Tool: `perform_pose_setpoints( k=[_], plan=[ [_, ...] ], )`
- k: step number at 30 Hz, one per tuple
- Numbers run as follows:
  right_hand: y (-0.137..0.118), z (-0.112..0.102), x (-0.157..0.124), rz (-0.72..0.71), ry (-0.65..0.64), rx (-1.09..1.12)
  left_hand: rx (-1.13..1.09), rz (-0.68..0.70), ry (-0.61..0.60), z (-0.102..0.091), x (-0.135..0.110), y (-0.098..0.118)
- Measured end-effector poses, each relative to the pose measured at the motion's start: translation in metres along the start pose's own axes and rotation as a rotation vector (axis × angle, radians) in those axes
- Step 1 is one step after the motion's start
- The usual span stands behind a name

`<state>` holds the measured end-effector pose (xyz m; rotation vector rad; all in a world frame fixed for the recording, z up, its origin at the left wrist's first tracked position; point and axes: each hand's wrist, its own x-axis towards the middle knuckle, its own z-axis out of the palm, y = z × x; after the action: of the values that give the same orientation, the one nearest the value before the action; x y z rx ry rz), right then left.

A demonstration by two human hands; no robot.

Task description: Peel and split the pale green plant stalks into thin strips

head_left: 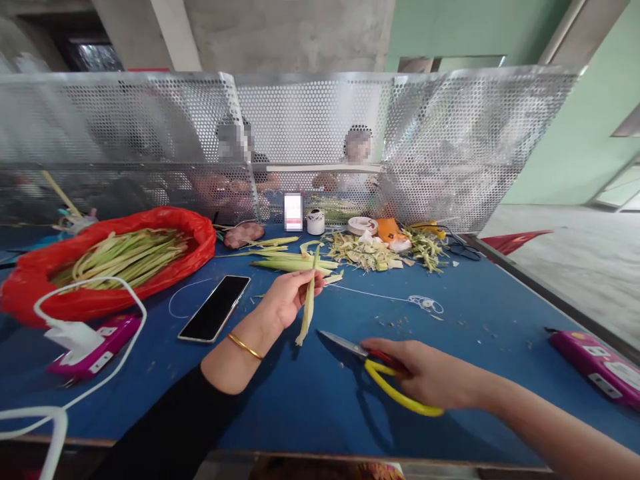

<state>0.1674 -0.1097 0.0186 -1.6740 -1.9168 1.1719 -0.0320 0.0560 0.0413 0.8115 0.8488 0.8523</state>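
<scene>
Between the fingertips of my left hand (289, 298) is a pale green plant leaf strip (309, 311), held nearly upright above the blue table. My right hand (425, 373) grips scissors (345, 343) with yellow and red handles; their blades look closed and point left toward the strip's lower end, apart from it. Just beyond my left hand lie more green leaf strips (280, 264). A pile of leaf scraps (363, 251) sits to their right. White thread (425, 304) runs over the table and ends in a small tangle.
A red plastic bag (200, 230) of long leaves (130, 257) is at left, near a black phone (215, 308) and a purple power strip (95, 350) with a white cable. Another purple power strip (595, 367) lies right. A perforated metal screen (310, 120) stands behind; people are beyond it.
</scene>
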Motion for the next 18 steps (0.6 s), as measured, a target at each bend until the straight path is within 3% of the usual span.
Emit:
perform_pose_setpoints(
  k=[1,4,6,10,13,18],
  plan=[
    [0.005,-0.001,-0.013,0.074,-0.028,0.182,-0.007,-0.005,0.001,-0.001,0.001,0.000],
    [0.023,-0.002,-0.044,0.419,0.071,0.700,-0.023,-0.024,-0.007,-0.003,0.003,-0.002],
    [0.032,-0.003,-0.056,0.497,0.152,0.926,-0.032,-0.030,-0.014,-0.003,0.003,-0.002],
    [0.038,-0.002,-0.062,0.382,0.177,1.152,-0.047,-0.020,-0.016,-0.002,0.001,0.000],
    [0.033,-0.003,-0.058,0.314,0.139,1.189,-0.055,-0.010,-0.013,-0.002,-0.001,0.002],
    [0.026,-0.005,-0.050,0.330,0.157,1.181,-0.053,-0.007,-0.017,-0.004,0.000,0.000]
  ],
)
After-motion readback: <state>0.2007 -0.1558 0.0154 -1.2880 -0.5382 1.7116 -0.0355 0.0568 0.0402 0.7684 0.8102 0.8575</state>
